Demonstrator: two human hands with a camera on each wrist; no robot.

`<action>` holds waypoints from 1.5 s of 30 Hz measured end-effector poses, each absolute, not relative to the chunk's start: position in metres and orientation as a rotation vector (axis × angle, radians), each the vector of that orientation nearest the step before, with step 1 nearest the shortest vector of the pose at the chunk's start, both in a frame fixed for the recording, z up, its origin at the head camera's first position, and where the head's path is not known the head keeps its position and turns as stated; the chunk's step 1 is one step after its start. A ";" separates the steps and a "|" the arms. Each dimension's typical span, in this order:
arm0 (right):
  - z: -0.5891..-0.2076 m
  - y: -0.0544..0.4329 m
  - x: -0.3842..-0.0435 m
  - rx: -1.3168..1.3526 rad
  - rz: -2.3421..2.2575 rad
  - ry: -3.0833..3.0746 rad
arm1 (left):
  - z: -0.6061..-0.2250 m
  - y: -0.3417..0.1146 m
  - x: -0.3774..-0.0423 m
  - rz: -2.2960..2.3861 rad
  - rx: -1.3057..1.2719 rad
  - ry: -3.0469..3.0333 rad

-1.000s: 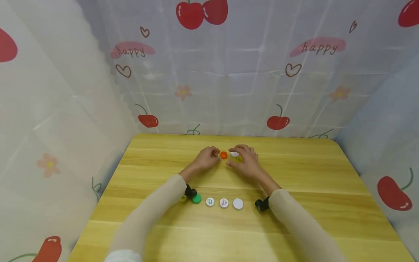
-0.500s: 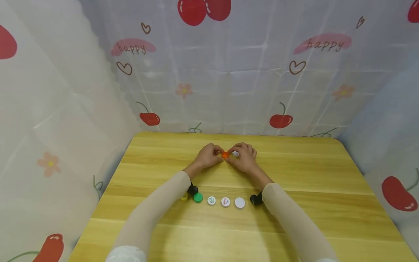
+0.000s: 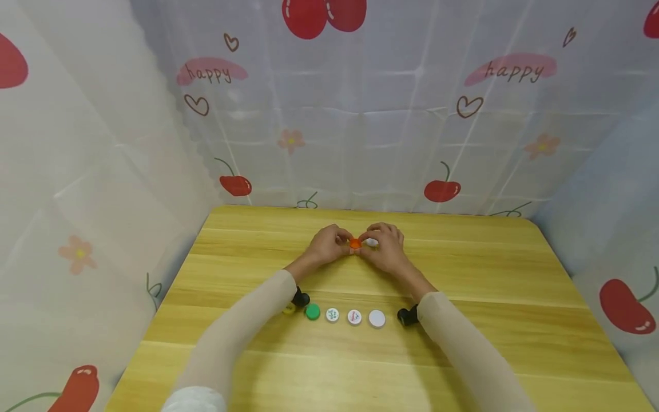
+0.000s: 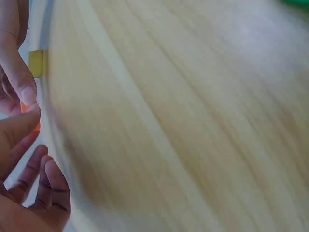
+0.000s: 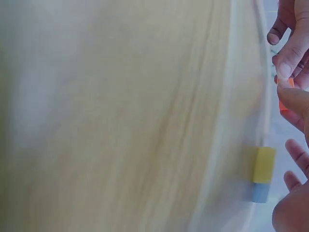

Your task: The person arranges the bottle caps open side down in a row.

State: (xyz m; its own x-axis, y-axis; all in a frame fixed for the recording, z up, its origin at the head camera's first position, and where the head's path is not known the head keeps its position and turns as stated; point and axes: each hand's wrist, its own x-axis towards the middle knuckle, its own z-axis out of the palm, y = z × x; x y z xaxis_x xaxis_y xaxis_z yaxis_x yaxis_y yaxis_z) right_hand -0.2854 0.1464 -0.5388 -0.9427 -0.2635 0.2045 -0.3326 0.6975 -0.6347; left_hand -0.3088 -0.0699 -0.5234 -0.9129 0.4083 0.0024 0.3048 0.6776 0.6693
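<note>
Between the fingertips of both hands, near the far side of the table, is an orange bottle cap (image 3: 355, 244). My left hand (image 3: 326, 245) pinches it from the left with thumb and forefinger, and my right hand (image 3: 383, 247) pinches it from the right. The wrist views show its orange side (image 5: 284, 104) partly covered by the thumbs. A white cap (image 3: 372, 242) shows behind the right hand's fingers. In the right wrist view a yellow cap (image 5: 264, 164) lies beside the right hand; in the head view that hand hides it.
Nearer on the wooden table (image 3: 329, 366) runs a row of caps: yellow (image 3: 289, 309), green (image 3: 312, 312), white with green print (image 3: 332, 315), white with pink print (image 3: 354, 317) and plain white (image 3: 377, 319). The left wrist camera (image 3: 300, 297) partly covers the yellow one. A patterned curtain (image 3: 355, 143) stands behind.
A second ago the hands were apart, with the orange cap on the table between them. Both then closed in and pinched it. Since half a second ago they have hardly moved.
</note>
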 end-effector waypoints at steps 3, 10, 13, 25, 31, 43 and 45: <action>-0.535 0.150 -0.276 0.546 1.110 -2.765 | -0.519 -0.076 -0.301 1.081 0.679 2.713; -0.526 0.155 -0.244 0.729 1.241 -2.614 | -0.502 -0.091 -0.268 1.115 0.912 2.689; -0.520 0.157 -0.227 0.776 1.293 -2.580 | -0.500 -0.095 -0.250 1.148 0.973 2.680; -0.515 0.169 -0.167 0.828 1.426 -2.459 | -0.503 -0.091 -0.189 1.415 1.043 2.562; -0.514 0.170 -0.158 0.854 1.427 -2.448 | -0.507 -0.093 -0.179 1.523 0.969 2.467; -0.512 0.172 -0.156 0.901 1.389 -2.402 | -0.508 -0.091 -0.179 1.703 0.515 1.944; -0.510 0.171 -0.156 0.920 1.382 -2.400 | -0.505 -0.090 -0.180 1.727 0.438 1.874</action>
